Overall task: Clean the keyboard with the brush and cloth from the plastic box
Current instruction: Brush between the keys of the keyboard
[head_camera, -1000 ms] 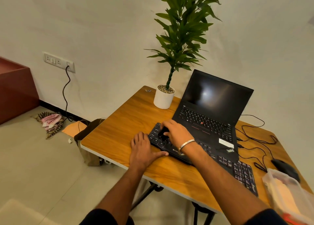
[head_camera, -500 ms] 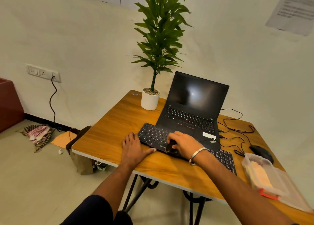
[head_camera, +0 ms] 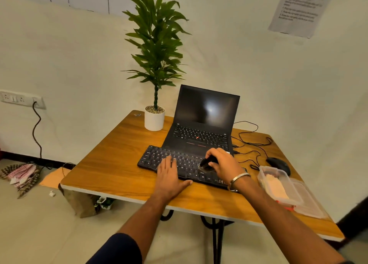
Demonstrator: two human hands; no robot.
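A black keyboard [head_camera: 159, 160] lies on the wooden table [head_camera: 111, 164] in front of an open laptop [head_camera: 201, 124]. My right hand [head_camera: 225, 164] grips a small dark brush [head_camera: 207, 163] whose bristles touch the keys on the keyboard's right half. My left hand [head_camera: 169, 176] lies flat, fingers straight, on the keyboard's front edge and the table beside it. A clear plastic box [head_camera: 278, 186] with a pale cloth [head_camera: 275, 186] inside stands at the right, its lid [head_camera: 306, 202] lying next to it.
A potted plant [head_camera: 155, 116] stands at the table's back left. A black mouse [head_camera: 278, 164] and tangled cables [head_camera: 253, 144] lie behind the box. On the floor at the left are a bag [head_camera: 79, 202], rags [head_camera: 23, 176] and a wall-socket cable [head_camera: 36, 128].
My right hand has swept the brush from the keyboard's left end toward its right half. My left hand has shifted onto the keyboard's front edge. The camera view has risen and pulled back.
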